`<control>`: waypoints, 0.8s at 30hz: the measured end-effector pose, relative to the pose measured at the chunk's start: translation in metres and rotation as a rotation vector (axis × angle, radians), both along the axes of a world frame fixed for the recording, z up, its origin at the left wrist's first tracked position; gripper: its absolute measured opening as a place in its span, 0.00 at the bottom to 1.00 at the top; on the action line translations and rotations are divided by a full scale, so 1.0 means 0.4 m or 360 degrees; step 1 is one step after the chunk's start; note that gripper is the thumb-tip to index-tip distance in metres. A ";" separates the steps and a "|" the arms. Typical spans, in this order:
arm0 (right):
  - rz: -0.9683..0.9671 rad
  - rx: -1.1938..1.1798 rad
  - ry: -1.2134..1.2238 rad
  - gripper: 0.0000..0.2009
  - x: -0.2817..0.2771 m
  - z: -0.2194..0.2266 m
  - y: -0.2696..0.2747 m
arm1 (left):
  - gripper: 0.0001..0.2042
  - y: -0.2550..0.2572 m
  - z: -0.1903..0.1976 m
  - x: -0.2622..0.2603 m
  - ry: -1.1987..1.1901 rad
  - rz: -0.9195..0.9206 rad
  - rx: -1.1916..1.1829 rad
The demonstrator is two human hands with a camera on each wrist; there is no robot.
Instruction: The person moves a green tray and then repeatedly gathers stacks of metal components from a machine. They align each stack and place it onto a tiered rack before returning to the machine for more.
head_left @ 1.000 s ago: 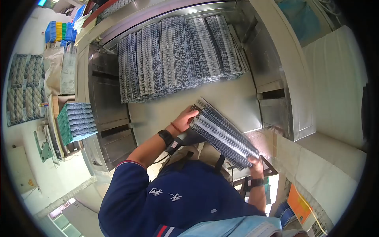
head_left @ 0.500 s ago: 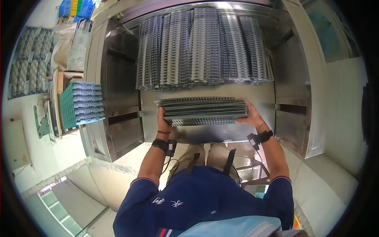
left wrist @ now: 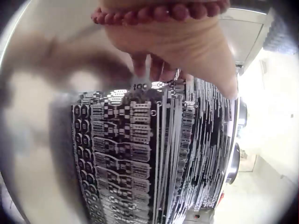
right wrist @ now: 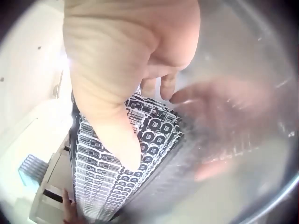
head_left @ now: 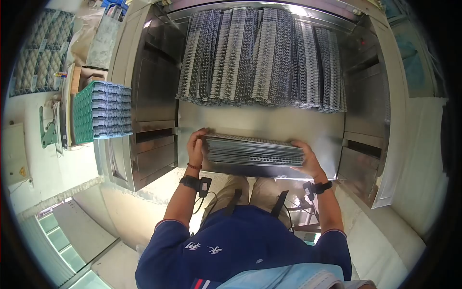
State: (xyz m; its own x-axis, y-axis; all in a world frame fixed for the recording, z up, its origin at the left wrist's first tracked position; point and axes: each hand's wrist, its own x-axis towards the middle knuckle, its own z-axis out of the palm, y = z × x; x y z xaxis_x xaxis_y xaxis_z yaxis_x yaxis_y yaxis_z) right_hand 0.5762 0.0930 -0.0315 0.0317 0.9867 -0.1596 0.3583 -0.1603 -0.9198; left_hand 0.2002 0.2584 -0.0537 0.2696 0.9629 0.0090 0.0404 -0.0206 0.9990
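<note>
Between my two hands is a stack of circuit board strips [head_left: 255, 150], long and dark with pale printed patterns. In the head view it runs left to right, its many thin edges facing up, low over the metal worktop [head_left: 262, 121]. My left hand [head_left: 196, 149] grips the left end; in the left wrist view its fingers [left wrist: 156, 70] reach round the far end of the strips. The right hand [head_left: 308, 161] holds the other end. Its thumb [right wrist: 124, 144] lies along the patterned face, and part of its other fingers is hidden behind the stack.
Rows of similar strips [head_left: 262, 60] fill the back of the worktop. Metal side walls [head_left: 156, 82] with slots enclose it left and right. At the left stands a pile of green and blue-grey trays [head_left: 103, 111], near a green hand press [head_left: 48, 130].
The stack was tilted off to the lower right; it has swung level over the worktop and turned edges-up. Over the last half second it has come slightly nearer my body.
</note>
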 end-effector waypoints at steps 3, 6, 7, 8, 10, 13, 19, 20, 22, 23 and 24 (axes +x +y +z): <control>-0.0020 0.0007 -0.0056 0.38 -0.012 -0.009 -0.017 | 0.17 -0.026 0.005 -0.001 -0.0050 -0.0052 -0.0027; -0.0055 0.0039 -0.0137 0.40 -0.021 -0.018 -0.026 | 0.16 -0.047 0.013 0.010 -0.0004 -0.0092 -0.0001; -0.0109 0.0002 -0.0184 0.42 -0.029 -0.018 -0.029 | 0.17 -0.056 0.023 0.019 0.0065 -0.0127 -0.0003; -0.0162 -0.0036 -0.0230 0.44 -0.038 -0.019 -0.032 | 0.18 -0.064 0.028 0.027 0.0135 -0.0162 -0.0007; -0.0203 0.0075 -0.0234 0.44 -0.041 -0.050 -0.041 | 0.20 -0.072 0.033 0.037 0.0220 -0.0217 0.0011; -0.0236 0.0103 -0.0247 0.43 -0.024 -0.066 -0.039 | 0.18 -0.058 0.024 0.041 0.0257 -0.0190 0.0027; -0.0296 0.0065 -0.0250 0.38 -0.027 -0.054 -0.003 | 0.23 -0.021 0.013 0.032 0.0183 -0.0295 -0.0054; -0.0298 0.0069 -0.0255 0.38 -0.029 -0.062 -0.006 | 0.24 -0.026 0.015 0.030 0.0200 -0.0296 -0.0051; -0.0290 0.0086 -0.0425 0.42 -0.034 -0.066 -0.007 | 0.24 -0.050 0.010 0.029 0.0187 -0.0286 -0.0009; -0.0293 0.0086 -0.0427 0.42 -0.039 -0.070 -0.008 | 0.25 -0.060 0.004 0.031 0.0179 -0.0271 0.0024; -0.0371 0.0047 -0.0363 0.44 -0.051 -0.067 -0.005 | 0.25 -0.064 0.008 0.039 0.0179 -0.0273 0.0022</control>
